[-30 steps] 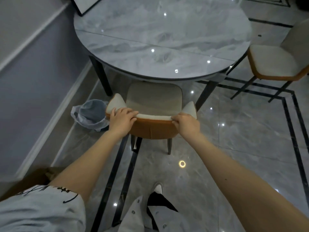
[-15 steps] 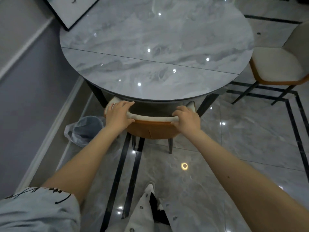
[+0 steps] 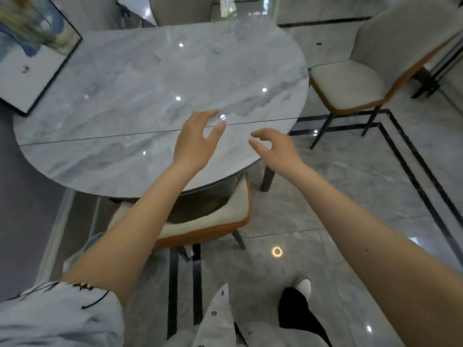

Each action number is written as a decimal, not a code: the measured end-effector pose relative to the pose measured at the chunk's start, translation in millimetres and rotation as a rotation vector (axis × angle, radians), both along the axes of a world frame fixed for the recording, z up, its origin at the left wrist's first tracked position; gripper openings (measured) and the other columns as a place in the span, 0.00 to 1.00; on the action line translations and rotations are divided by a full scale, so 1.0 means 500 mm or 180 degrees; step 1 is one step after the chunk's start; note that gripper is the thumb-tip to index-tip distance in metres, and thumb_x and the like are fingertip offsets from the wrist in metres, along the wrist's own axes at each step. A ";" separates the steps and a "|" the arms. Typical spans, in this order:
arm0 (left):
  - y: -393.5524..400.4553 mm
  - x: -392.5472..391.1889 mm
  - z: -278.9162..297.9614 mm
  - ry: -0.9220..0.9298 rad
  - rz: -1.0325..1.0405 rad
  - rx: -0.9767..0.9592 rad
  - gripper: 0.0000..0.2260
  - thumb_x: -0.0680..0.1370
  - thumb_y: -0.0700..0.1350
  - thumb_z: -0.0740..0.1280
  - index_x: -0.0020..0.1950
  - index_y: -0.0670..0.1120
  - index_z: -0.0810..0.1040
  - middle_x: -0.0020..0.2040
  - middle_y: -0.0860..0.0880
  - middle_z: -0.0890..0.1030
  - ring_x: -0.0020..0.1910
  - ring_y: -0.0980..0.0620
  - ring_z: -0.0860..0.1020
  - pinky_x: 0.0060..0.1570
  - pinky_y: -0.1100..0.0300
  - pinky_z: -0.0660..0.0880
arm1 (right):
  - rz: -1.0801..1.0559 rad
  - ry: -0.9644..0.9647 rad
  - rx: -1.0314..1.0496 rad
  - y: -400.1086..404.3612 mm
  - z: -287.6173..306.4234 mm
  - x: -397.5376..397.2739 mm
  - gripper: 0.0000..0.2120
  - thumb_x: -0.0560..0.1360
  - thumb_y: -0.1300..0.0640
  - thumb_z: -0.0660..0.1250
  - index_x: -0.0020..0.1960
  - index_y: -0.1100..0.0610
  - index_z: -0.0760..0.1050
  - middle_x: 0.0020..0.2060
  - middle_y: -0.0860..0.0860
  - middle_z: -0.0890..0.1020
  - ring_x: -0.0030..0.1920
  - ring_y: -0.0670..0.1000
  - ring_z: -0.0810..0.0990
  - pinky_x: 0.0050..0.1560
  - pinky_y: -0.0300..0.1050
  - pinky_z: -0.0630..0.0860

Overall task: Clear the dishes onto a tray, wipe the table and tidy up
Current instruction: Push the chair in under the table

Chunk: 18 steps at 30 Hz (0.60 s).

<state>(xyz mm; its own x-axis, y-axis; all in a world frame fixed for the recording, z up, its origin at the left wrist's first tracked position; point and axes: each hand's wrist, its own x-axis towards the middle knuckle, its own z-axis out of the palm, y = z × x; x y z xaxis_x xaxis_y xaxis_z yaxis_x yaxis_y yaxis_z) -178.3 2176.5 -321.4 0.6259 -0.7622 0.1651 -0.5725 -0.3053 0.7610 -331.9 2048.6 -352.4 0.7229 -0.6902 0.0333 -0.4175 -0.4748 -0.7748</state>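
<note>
The round grey marble table (image 3: 120,101) fills the upper left of the view, its top bare of dishes. A cream chair with an orange shell (image 3: 225,216) is pushed in under its near edge, only the backrest showing. My left hand (image 3: 195,141) hovers over the table's near right part, fingers spread and holding nothing. My right hand (image 3: 275,149) is raised beside it at the table's right edge, fingers apart and holding nothing. Neither hand touches the chair.
A second cream and orange chair (image 3: 355,81) stands to the right, turned away from the table. A framed picture (image 3: 32,61) leans at the far left. Another chair back (image 3: 180,8) shows beyond the table. A bin bag (image 3: 85,249) peeks out under my left forearm.
Both hands have let go of the near chair's backrest and risen over the table edge. The chair now sits tucked under the table. The view has shifted forward and right.
</note>
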 end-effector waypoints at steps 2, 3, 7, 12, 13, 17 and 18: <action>-0.112 -0.061 0.041 0.0176 -0.0186 -0.0325 0.21 0.76 0.60 0.57 0.65 0.53 0.73 0.59 0.58 0.73 0.57 0.62 0.72 0.53 0.75 0.65 | -0.0270 -0.0212 -0.0051 -0.086 0.047 -0.050 0.15 0.77 0.46 0.62 0.59 0.51 0.76 0.54 0.44 0.79 0.52 0.40 0.75 0.50 0.34 0.68; -0.156 -0.088 0.057 0.0240 -0.0251 -0.0446 0.19 0.77 0.58 0.57 0.64 0.52 0.74 0.58 0.58 0.73 0.55 0.65 0.72 0.50 0.79 0.64 | -0.0337 -0.0291 -0.0040 -0.123 0.061 -0.073 0.14 0.77 0.47 0.62 0.58 0.51 0.77 0.52 0.44 0.80 0.50 0.39 0.75 0.48 0.32 0.68; -0.363 -0.236 0.077 0.0342 -0.0620 -0.0675 0.15 0.79 0.52 0.57 0.62 0.50 0.75 0.56 0.58 0.75 0.50 0.75 0.70 0.49 0.81 0.65 | -0.0712 -0.0489 0.0023 -0.294 0.090 -0.227 0.10 0.77 0.49 0.63 0.53 0.50 0.79 0.44 0.41 0.80 0.44 0.35 0.76 0.41 0.25 0.68; -0.616 -0.435 0.079 0.0509 -0.1074 -0.0717 0.14 0.80 0.51 0.56 0.61 0.49 0.76 0.56 0.54 0.76 0.52 0.68 0.72 0.50 0.80 0.66 | -0.1069 -0.0605 0.0031 -0.513 0.099 -0.456 0.08 0.76 0.50 0.64 0.50 0.51 0.80 0.44 0.45 0.83 0.47 0.42 0.80 0.46 0.33 0.73; -0.675 -0.486 0.085 0.0649 -0.1163 -0.0678 0.14 0.80 0.51 0.56 0.60 0.49 0.76 0.55 0.54 0.76 0.52 0.68 0.72 0.50 0.80 0.66 | -0.1177 -0.0594 0.0048 -0.564 0.101 -0.512 0.07 0.76 0.50 0.64 0.48 0.49 0.80 0.43 0.44 0.83 0.46 0.42 0.80 0.47 0.36 0.75; -0.871 -0.638 0.091 0.0919 -0.1437 -0.0737 0.14 0.76 0.56 0.55 0.55 0.54 0.75 0.52 0.57 0.77 0.51 0.68 0.73 0.49 0.79 0.67 | -0.1599 -0.0730 -0.0027 -0.734 0.126 -0.676 0.09 0.75 0.48 0.63 0.38 0.41 0.78 0.37 0.40 0.82 0.42 0.43 0.81 0.46 0.42 0.78; -0.914 -0.667 0.086 0.0908 -0.1518 -0.0713 0.14 0.75 0.57 0.55 0.55 0.55 0.75 0.53 0.57 0.77 0.52 0.67 0.73 0.49 0.78 0.67 | -0.1636 -0.0787 -0.0019 -0.768 0.131 -0.705 0.09 0.75 0.48 0.63 0.37 0.41 0.78 0.37 0.41 0.83 0.42 0.44 0.81 0.47 0.44 0.79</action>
<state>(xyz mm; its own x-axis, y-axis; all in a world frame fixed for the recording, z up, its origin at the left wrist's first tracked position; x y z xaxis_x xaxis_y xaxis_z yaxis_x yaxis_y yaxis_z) -511.6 1719.3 -278.2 0.2666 -0.9360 0.2299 -0.3706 0.1207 0.9209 -684.4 1664.5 -287.0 0.2643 -0.9504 0.1639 -0.4025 -0.2631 -0.8768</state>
